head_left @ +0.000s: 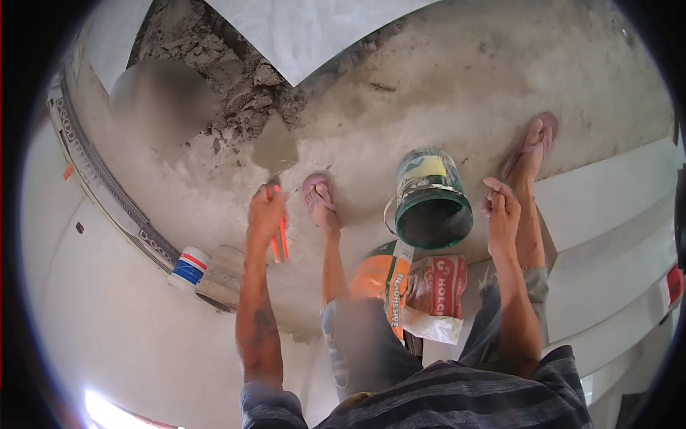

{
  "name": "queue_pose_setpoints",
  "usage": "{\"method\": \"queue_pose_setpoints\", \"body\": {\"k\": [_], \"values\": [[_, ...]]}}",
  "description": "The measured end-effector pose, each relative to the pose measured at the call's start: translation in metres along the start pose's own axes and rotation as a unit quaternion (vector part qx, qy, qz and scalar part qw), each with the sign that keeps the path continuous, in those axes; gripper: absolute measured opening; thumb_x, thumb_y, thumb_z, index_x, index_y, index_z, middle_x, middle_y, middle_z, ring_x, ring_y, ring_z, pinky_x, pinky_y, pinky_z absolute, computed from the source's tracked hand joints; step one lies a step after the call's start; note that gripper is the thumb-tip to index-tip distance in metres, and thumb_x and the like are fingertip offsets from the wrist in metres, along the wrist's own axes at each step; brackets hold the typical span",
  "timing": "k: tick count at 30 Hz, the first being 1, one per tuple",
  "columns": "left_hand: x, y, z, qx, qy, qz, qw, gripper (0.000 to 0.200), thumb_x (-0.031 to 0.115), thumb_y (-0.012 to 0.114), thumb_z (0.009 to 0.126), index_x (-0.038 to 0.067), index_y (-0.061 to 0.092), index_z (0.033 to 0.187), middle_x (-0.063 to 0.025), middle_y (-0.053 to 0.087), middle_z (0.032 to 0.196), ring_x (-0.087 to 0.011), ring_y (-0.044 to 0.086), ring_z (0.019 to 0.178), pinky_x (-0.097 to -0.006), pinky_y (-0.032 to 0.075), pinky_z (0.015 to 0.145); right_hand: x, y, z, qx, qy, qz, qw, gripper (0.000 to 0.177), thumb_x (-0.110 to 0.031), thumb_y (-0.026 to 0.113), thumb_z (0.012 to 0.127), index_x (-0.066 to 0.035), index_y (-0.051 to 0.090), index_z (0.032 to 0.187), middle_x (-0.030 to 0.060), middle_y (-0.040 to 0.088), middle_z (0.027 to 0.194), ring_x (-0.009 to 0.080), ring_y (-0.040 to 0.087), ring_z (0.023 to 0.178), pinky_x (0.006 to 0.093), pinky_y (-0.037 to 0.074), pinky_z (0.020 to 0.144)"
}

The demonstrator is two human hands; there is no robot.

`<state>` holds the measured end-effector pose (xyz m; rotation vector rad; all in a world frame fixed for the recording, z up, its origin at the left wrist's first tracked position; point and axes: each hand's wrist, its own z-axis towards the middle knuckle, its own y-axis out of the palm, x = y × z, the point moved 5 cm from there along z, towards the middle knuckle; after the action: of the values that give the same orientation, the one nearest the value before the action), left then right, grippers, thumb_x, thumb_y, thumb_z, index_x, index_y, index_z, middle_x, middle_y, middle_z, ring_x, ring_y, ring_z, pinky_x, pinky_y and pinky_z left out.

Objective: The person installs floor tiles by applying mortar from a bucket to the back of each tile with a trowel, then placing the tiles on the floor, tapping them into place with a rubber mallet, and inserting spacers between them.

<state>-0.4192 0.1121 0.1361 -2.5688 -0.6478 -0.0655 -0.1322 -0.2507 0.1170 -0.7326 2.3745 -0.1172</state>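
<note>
My left hand is closed around the orange handle of a trowel. The grey blade points away from me, close to the edge of a pile of crumbly mortar. My right hand hangs above the floor with nothing visible in it, its fingers partly curled and apart. Just left of that hand is a green bucket, stained with dried material; its dark mouth faces me. A wire handle loops at the bucket's left side.
Near my legs stand an orange adhesive bag and a red-and-white Holcim bag. To the left are a long level-like bar, a white-and-blue pail and a dusty container. Large pale panels lie at right; another is ahead.
</note>
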Motion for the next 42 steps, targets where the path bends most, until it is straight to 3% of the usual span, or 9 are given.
{"method": "queue_pose_setpoints", "body": {"k": [4, 7, 10, 13, 16, 22, 31, 37, 42], "values": [[0.033, 0.063, -0.007, -0.053, 0.019, 0.013, 0.998, 0.021, 0.022, 0.058, 0.09, 0.003, 0.05, 0.084, -0.0025, 0.047, 0.06, -0.0121, 0.046, 0.045, -0.0284, 0.039, 0.04, -0.015, -0.005, 0.006, 0.001, -0.013, 0.023, 1.0, 0.028, -0.005, 0.042, 0.094, 0.004, 0.062, 0.112, -0.0025, 0.045, 0.076, 0.006, 0.041, 0.063, 0.0199, 0.033, 0.056], [0.065, 0.11, -0.021, -0.07, -0.069, -0.162, 0.982, 0.024, 0.025, 0.057, 0.09, 0.003, 0.048, 0.085, -0.0039, 0.047, 0.062, -0.0131, 0.046, 0.045, -0.0288, 0.039, 0.04, -0.029, -0.007, 0.007, 0.0, 0.023, 0.055, 0.998, 0.028, -0.004, 0.041, 0.092, 0.003, 0.063, 0.108, -0.002, 0.047, 0.077, 0.0063, 0.043, 0.066, 0.0207, 0.035, 0.058], [0.081, 0.137, -0.011, -0.048, -0.087, -0.124, 0.987, 0.025, 0.027, 0.056, 0.091, 0.005, 0.046, 0.086, -0.0043, 0.047, 0.065, -0.0135, 0.046, 0.048, -0.03, 0.04, 0.041, -0.024, -0.017, 0.011, 0.018, 0.048, 0.086, 0.995, 0.028, -0.004, 0.041, 0.092, 0.005, 0.063, 0.108, -0.0014, 0.047, 0.077, 0.0068, 0.043, 0.065, 0.0211, 0.035, 0.058], [0.087, 0.148, -0.001, 0.017, -0.091, -0.152, 0.984, 0.026, 0.03, 0.056, 0.091, 0.006, 0.046, 0.088, -0.0039, 0.048, 0.068, -0.0137, 0.046, 0.051, -0.0302, 0.039, 0.042, -0.017, -0.031, 0.014, 0.012, 0.057, 0.098, 0.993, 0.029, -0.004, 0.041, 0.091, 0.006, 0.062, 0.108, -0.0009, 0.048, 0.077, 0.007, 0.043, 0.065, 0.0211, 0.036, 0.059], [0.094, 0.153, -0.001, -0.062, -0.114, -0.318, 0.939, 0.028, 0.033, 0.054, 0.092, 0.006, 0.047, 0.088, -0.0032, 0.047, 0.068, -0.0136, 0.045, 0.052, -0.0292, 0.039, 0.044, -0.021, -0.036, 0.016, 0.026, 0.077, 0.152, 0.985, 0.03, -0.003, 0.04, 0.09, 0.006, 0.062, 0.109, -0.0008, 0.048, 0.079, 0.0072, 0.044, 0.065, 0.0214, 0.036, 0.059], [0.093, 0.137, 0.026, -0.088, -0.114, -0.472, 0.87, 0.03, 0.034, 0.044, 0.097, 0.006, 0.046, 0.086, -0.0027, 0.045, 0.067, -0.0127, 0.043, 0.054, -0.0261, 0.037, 0.047, -0.028, -0.05, 0.02, 0.037, 0.083, 0.184, 0.979, 0.032, -0.001, 0.04, 0.09, 0.007, 0.062, 0.111, -0.0006, 0.048, 0.08, 0.0071, 0.045, 0.065, 0.0213, 0.036, 0.059], [0.086, 0.148, 0.064, -0.058, -0.061, -0.415, 0.906, 0.031, 0.034, 0.043, 0.097, 0.008, 0.044, 0.08, -0.0032, 0.045, 0.063, -0.0147, 0.042, 0.052, -0.0278, 0.037, 0.046, -0.028, -0.054, 0.021, 0.035, 0.078, 0.216, 0.973, 0.03, -0.001, 0.042, 0.09, 0.006, 0.062, 0.111, -0.0005, 0.049, 0.081, 0.007, 0.045, 0.065, 0.0202, 0.036, 0.059], [0.122, 0.166, 0.067, -0.047, -0.051, -0.357, 0.932, 0.017, 0.015, 0.054, 0.086, 0.011, 0.042, 0.075, -0.004, 0.045, 0.063, -0.0171, 0.043, 0.05, -0.0288, 0.039, 0.046, -0.037, -0.055, 0.019, 0.015, 0.088, 0.204, 0.975, 0.029, 0.0, 0.041, 0.09, 0.006, 0.062, 0.11, -0.0005, 0.047, 0.08, 0.0068, 0.043, 0.065, 0.0201, 0.037, 0.059], [0.175, 0.221, 0.049, -0.051, 0.014, -0.319, 0.946, 0.012, 0.009, 0.055, 0.082, 0.01, 0.045, 0.076, -0.0051, 0.049, 0.065, -0.0196, 0.046, 0.052, -0.0387, 0.044, 0.049, -0.049, -0.06, 0.023, 0.015, 0.072, 0.254, 0.964, 0.029, 0.001, 0.04, 0.091, 0.006, 0.062, 0.109, -0.0002, 0.048, 0.08, 0.0069, 0.044, 0.064, 0.0208, 0.037, 0.059]]}}
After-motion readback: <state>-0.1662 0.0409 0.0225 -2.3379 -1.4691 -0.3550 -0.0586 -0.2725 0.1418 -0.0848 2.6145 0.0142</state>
